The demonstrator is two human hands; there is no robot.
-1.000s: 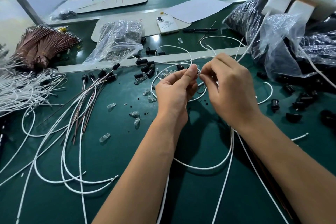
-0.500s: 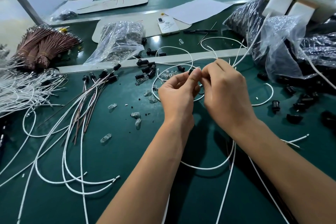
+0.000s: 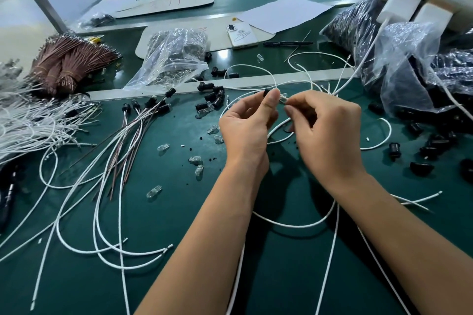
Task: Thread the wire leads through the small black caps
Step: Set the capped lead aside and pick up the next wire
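My left hand pinches a small black cap between thumb and forefinger, just above the green table. My right hand pinches a small clear piece with white wire leads right beside the cap. White wires loop from under both hands down toward the front edge. Loose black caps lie left of my hands, and several finished wires with caps fan out further left.
Clear bulbs are scattered on the mat. A bag of parts, brown wire bundles and white wire piles lie left. Black bags and more caps lie right. A phone sits behind.
My hands have drawn slightly apart, and the clear piece with its leads now shows between them. Both hands sit a little lower in view.
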